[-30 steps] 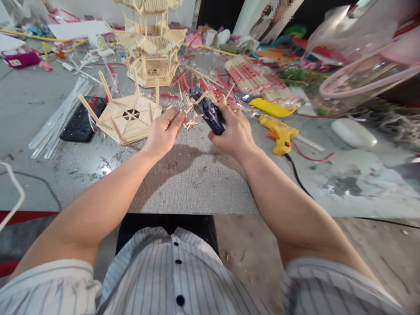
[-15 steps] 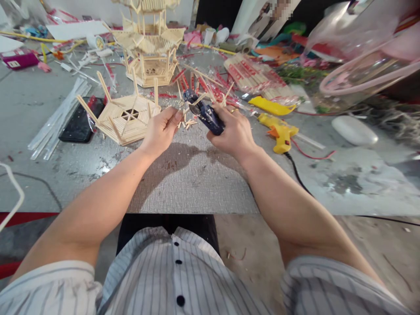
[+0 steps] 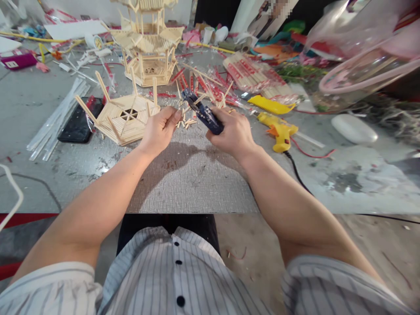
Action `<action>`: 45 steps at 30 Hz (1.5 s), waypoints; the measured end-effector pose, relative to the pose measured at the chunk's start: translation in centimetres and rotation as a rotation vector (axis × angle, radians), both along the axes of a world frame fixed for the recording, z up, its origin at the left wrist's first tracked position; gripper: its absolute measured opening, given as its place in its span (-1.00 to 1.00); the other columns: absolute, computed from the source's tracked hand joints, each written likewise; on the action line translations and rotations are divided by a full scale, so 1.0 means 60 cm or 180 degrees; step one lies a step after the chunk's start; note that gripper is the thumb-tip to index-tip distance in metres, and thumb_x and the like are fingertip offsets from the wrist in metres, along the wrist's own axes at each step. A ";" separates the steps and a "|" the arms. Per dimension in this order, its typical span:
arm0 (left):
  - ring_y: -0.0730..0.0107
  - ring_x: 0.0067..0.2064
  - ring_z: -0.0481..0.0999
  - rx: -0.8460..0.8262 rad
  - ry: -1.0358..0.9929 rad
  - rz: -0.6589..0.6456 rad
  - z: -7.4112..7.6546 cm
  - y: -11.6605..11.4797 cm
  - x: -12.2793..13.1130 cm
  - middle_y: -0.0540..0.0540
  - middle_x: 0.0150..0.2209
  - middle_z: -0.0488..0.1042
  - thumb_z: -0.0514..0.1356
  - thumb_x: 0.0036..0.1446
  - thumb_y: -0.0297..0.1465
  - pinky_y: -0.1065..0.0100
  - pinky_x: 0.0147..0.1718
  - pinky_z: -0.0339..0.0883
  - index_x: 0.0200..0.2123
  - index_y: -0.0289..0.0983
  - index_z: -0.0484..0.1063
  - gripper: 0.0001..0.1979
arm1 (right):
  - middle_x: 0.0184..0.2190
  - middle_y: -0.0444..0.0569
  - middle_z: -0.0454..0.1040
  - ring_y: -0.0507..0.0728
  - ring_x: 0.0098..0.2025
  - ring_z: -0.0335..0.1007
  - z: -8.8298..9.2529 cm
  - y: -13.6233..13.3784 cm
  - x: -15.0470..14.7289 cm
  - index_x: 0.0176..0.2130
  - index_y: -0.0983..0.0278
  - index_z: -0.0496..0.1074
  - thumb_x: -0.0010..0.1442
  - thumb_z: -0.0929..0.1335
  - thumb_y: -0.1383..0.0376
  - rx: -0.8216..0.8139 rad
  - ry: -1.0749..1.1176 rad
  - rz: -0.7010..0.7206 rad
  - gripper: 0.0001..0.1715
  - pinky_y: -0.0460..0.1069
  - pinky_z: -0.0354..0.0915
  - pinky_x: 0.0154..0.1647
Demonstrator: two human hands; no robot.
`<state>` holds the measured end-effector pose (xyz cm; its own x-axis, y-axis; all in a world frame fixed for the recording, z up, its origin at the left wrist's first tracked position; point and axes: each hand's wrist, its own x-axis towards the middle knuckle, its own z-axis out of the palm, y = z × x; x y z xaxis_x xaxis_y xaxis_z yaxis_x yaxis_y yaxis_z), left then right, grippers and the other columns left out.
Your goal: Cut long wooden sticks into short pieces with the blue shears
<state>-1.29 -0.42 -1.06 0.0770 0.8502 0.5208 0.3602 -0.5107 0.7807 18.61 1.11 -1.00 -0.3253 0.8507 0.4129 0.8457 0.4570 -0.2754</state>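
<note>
My left hand (image 3: 161, 127) is closed, with thumb and forefinger pinching a short piece of thin wooden stick (image 3: 184, 112). The stick's end points toward the head of a dark blue hand cutter (image 3: 210, 119). My right hand (image 3: 234, 131) is wrapped round the cutter's handles; its jaws face up and left. Whether the stick touches the jaws, I cannot tell. Cut stick pieces (image 3: 188, 123) lie on the table below the tool. Just left of my left hand sits a hexagonal wooden stick platform (image 3: 121, 124) with upright posts, partly hidden by that hand.
Behind stands a tiered wooden stick pagoda (image 3: 149, 43). A yellow glue gun (image 3: 279, 133) and a yellow-handled saw-like tool (image 3: 271, 105) lie right. Bundled sticks (image 3: 247, 72) are behind. Clear glue sticks (image 3: 54, 120) and a black phone (image 3: 78, 124) lie left; a white mouse-shaped object (image 3: 354, 129) is far right.
The cutter's head has shifted slightly, and the angle of its jaws looks a little different. Both hands stay in nearly the same place, with the same holds.
</note>
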 end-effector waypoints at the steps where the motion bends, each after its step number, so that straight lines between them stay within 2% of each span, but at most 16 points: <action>1: 0.45 -0.50 0.29 0.0007 0.0007 0.0005 0.000 0.000 0.000 0.02 -0.62 0.14 -0.01 0.11 0.00 0.39 -0.52 0.16 -0.55 -0.23 0.28 -0.56 | -0.21 0.06 0.45 0.32 -0.17 0.36 0.000 0.000 0.000 0.02 0.20 0.32 -0.10 0.29 0.27 -0.0030 -0.0018 -0.0021 -0.38 0.23 0.28 -0.18; 12: 0.45 -0.49 0.34 0.0120 0.0285 0.0098 0.003 -0.003 0.000 0.02 -0.63 0.18 -0.07 0.14 0.00 0.35 -0.45 0.25 -0.53 -0.24 0.28 -0.54 | -0.15 0.07 0.45 0.30 -0.14 0.36 0.015 -0.011 -0.004 0.04 0.23 0.30 -0.07 0.27 0.27 -0.0144 -0.0215 -0.0082 -0.38 0.16 0.26 -0.18; 20: 0.43 -0.46 0.36 0.0062 0.0334 0.0131 0.000 0.000 -0.001 0.01 -0.61 0.19 -0.08 0.15 -0.01 0.34 -0.46 0.26 -0.52 -0.24 0.28 -0.54 | -0.12 0.07 0.44 0.28 -0.10 0.34 0.015 -0.011 -0.005 0.06 0.25 0.29 -0.04 0.26 0.28 -0.0225 -0.0260 -0.0123 -0.39 0.13 0.25 -0.17; 31: 0.45 -0.45 0.35 -0.0210 0.0428 0.0181 -0.006 0.000 0.001 0.02 -0.59 0.18 -0.10 0.17 -0.02 0.33 -0.40 0.25 -0.47 -0.25 0.27 -0.56 | -0.29 0.09 0.47 0.26 -0.25 0.39 0.036 -0.022 -0.017 -0.13 0.28 0.40 -0.02 0.26 0.24 -0.0560 -0.0516 -0.0425 -0.57 0.08 0.21 -0.31; 37: 0.44 -0.46 0.35 -0.0137 0.0468 0.0254 -0.010 0.004 0.000 0.02 -0.60 0.17 -0.09 0.18 -0.04 0.33 -0.41 0.24 -0.49 -0.24 0.25 -0.58 | -0.37 0.09 0.47 0.24 -0.32 0.40 0.035 -0.021 -0.018 -0.20 0.30 0.42 -0.03 0.25 0.22 -0.0597 -0.0566 -0.0466 -0.62 0.06 0.19 -0.37; 45: 0.45 -0.48 0.34 0.0025 0.0466 0.0316 -0.013 0.006 0.000 0.03 -0.60 0.18 -0.09 0.17 -0.02 0.33 -0.44 0.24 -0.49 -0.25 0.26 -0.56 | -0.31 0.10 0.49 0.27 -0.27 0.40 0.045 -0.032 -0.021 -0.16 0.28 0.39 0.03 0.25 0.17 -0.0697 -0.0459 -0.0374 -0.61 0.07 0.21 -0.34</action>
<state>-1.28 -0.07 -1.83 0.0683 0.8533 0.5169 0.5186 -0.4730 0.7123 17.34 -0.84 1.68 -0.2612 0.9499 0.1718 0.9270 0.2965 -0.2298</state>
